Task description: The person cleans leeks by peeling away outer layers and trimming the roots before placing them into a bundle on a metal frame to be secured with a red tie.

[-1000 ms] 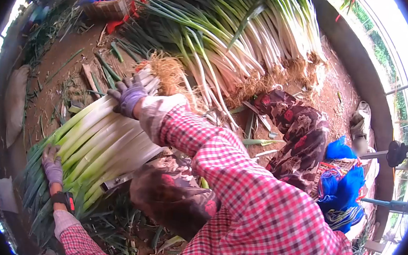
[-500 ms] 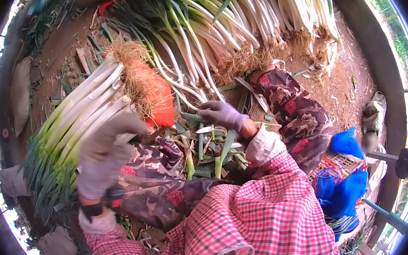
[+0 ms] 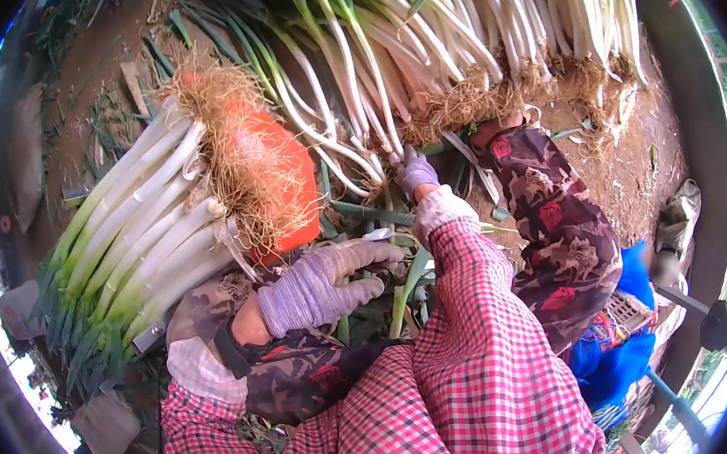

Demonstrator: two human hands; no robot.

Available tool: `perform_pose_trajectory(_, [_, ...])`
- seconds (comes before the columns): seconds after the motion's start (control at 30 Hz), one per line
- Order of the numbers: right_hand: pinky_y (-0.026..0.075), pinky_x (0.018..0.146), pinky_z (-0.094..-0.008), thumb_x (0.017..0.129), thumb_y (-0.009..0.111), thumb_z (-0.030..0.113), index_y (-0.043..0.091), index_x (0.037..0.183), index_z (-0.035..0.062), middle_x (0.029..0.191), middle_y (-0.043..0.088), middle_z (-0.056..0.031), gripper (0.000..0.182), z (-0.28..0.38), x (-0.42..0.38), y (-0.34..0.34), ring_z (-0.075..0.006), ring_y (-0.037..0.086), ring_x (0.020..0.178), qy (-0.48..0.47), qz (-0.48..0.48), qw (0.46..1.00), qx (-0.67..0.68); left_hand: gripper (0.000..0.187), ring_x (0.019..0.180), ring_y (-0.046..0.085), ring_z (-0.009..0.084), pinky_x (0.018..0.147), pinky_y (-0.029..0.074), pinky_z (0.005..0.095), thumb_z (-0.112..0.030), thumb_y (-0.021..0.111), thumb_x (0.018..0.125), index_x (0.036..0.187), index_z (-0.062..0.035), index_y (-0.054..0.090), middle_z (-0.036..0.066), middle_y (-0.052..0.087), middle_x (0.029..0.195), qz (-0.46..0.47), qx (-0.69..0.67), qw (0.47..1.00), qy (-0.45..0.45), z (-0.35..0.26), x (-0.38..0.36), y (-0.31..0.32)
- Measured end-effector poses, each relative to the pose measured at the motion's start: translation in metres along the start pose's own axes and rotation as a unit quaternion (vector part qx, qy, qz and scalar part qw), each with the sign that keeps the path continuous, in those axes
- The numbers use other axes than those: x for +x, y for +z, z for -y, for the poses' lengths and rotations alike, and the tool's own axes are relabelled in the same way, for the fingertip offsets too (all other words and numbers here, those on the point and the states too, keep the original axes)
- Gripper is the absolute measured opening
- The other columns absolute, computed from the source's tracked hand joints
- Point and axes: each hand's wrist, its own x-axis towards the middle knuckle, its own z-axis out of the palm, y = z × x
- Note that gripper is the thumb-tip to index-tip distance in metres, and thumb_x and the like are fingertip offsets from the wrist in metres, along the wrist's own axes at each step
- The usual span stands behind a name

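My right hand, in a purple-grey glove, is closed around the root end of a long white-stemmed green onion at the edge of the large pile. My left hand, gloved alike, holds nothing; its fingers are apart and point right, above the leaf scraps. Left of it lies a trimmed bunch of green onions, with roots toward an orange-red object and green tops toward the lower left. A few bent stalks lie just left of my right hand.
The big heap of green onions spans the top, roots facing me. Loose leaf scraps cover the ground between my legs. Blue netting and a small basket are at the right. A low wall curves along the right side.
My left hand has come away from the trimmed bunch, moving right and slightly down. My right hand has reached forward to the pile and closed on a stalk. The view has shifted slightly.
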Motion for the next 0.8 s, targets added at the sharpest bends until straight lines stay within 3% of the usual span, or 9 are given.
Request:
perform_pose_trajectory(0.07, [0.046,0.082,-0.0486,0.090,0.053,0.040,0.054,0.119,0.0109,0.104,0.062,-0.0248,0.041,0.003,0.013,0.006,-0.0434,0.059,0.096,0.009,0.052,0.999,0.002,0.041,0.106,0.055,0.0132,0.096,0.044,0.0289,-0.012,0.061,0.090,0.129,-0.0052,0.052,0.005,0.059,0.116,-0.008,0.000,1.000,-0.020,0.007,-0.003,-0.004])
perform_pose_trajectory(0.2, [0.047,0.076,-0.0435,0.086,0.059,0.030,0.064,0.106,0.0103,0.094,0.064,-0.0227,0.028,0.017,-0.002,-0.019,-0.0417,0.060,0.090,-0.056,0.041,0.998,0.003,0.041,0.104,0.056,0.0144,0.094,0.045,0.0291,-0.009,0.060,0.089,0.129,-0.0059,0.053,0.005,0.058,0.112,-0.022,0.008,0.999,-0.041,0.022,-0.010,-0.007])
perform_pose_trajectory(0.3, [0.049,0.077,-0.0416,0.084,0.062,0.032,0.060,0.119,0.0130,0.094,0.067,-0.0184,0.040,0.006,-0.021,-0.018,-0.0357,0.064,0.089,-0.156,-0.031,0.967,0.199,0.041,0.101,0.058,0.0168,0.091,0.047,0.0303,-0.010,0.060,0.087,0.128,-0.0062,0.053,0.007,0.058,0.109,-0.015,0.058,0.998,-0.034,0.025,-0.013,-0.004])
perform_pose_trajectory(0.4, [0.050,0.079,-0.0387,0.085,0.064,0.033,0.060,0.119,0.0107,0.096,0.069,-0.0160,0.041,0.030,-0.054,-0.048,-0.0315,0.066,0.089,0.000,0.081,0.951,0.297,0.041,0.099,0.059,0.0189,0.089,0.047,0.0314,-0.009,0.061,0.086,0.127,-0.0065,0.054,0.009,0.058,0.108,0.003,0.075,0.996,-0.047,0.023,-0.012,-0.003])
perform_pose_trajectory(0.5, [0.046,0.059,-0.0241,0.087,0.066,0.021,0.059,0.124,0.0087,0.078,0.063,-0.0051,0.040,0.028,-0.050,-0.038,-0.0108,0.055,0.065,0.027,0.082,0.972,0.219,0.041,0.099,0.059,0.0193,0.089,0.048,0.0312,-0.009,0.061,0.086,0.126,-0.0060,0.054,0.009,0.058,0.109,-0.003,0.096,0.994,-0.057,0.020,-0.010,-0.003])
perform_pose_trajectory(0.63, [0.049,0.064,-0.0308,0.088,0.063,0.023,0.061,0.116,0.0046,0.076,0.065,-0.0110,0.034,0.061,-0.086,-0.017,-0.0164,0.060,0.068,-0.120,0.083,0.971,0.191,0.042,0.101,0.059,0.0188,0.089,0.047,0.0301,-0.009,0.060,0.086,0.127,-0.0047,0.053,0.010,0.057,0.111,-0.006,0.047,0.998,-0.044,0.036,-0.004,0.004])
perform_pose_trajectory(0.7, [0.050,0.074,-0.0389,0.084,0.061,0.022,0.059,0.117,0.0065,0.086,0.067,-0.0156,0.037,0.084,-0.078,-0.016,-0.0275,0.065,0.077,-0.245,0.013,0.966,0.079,0.044,0.103,0.059,0.0195,0.089,0.047,0.0309,-0.010,0.060,0.087,0.130,-0.0041,0.050,0.011,0.055,0.115,0.032,0.097,0.994,-0.044,0.033,0.000,0.002])
perform_pose_trajectory(0.73, [0.044,0.088,-0.0457,0.078,0.060,0.022,0.057,0.119,0.0110,0.113,0.062,-0.0164,0.043,0.080,-0.062,0.004,-0.0341,0.059,0.103,-0.263,-0.018,0.964,-0.005,0.044,0.102,0.059,0.0202,0.089,0.047,0.0313,-0.010,0.059,0.087,0.130,-0.0048,0.050,0.012,0.056,0.114,0.030,0.095,0.994,-0.044,0.034,0.001,0.002])
perform_pose_trajectory(0.8, [0.040,0.093,-0.0461,0.076,0.061,0.022,0.056,0.120,0.0129,0.127,0.052,-0.0144,0.046,0.081,-0.046,0.030,-0.0329,0.052,0.112,-0.251,-0.109,0.958,-0.088,0.044,0.102,0.059,0.0216,0.089,0.047,0.0322,-0.010,0.059,0.087,0.129,-0.0060,0.051,0.012,0.058,0.112,0.023,0.108,0.993,-0.041,0.034,0.002,0.002])
